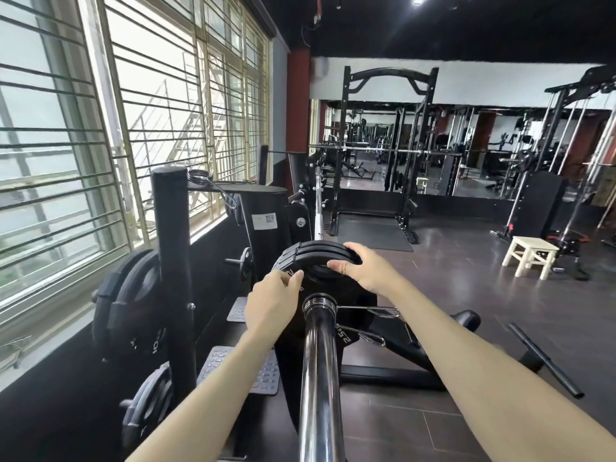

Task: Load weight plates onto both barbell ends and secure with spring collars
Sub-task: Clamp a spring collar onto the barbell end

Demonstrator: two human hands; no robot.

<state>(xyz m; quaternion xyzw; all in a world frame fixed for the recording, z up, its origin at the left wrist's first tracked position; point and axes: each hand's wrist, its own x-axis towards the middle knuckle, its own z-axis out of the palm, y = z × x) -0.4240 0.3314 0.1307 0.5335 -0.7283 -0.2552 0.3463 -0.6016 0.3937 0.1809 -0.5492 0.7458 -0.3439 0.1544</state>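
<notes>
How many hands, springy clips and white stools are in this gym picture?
Hands: 2 (left hand, right hand)
Spring collars: 2 (barbell collar, rack-top collar)
White stool: 1
Total: 5

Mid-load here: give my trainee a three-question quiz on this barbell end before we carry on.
1. True or false: a spring collar is already on the barbell sleeve.
2. The left hand and right hand both touch: A) the weight plates; B) a towel; C) a phone.
3. Fill in: the white stool stands to the ___ of the barbell.

Key: 1 true; 2 A; 3 right.
</notes>
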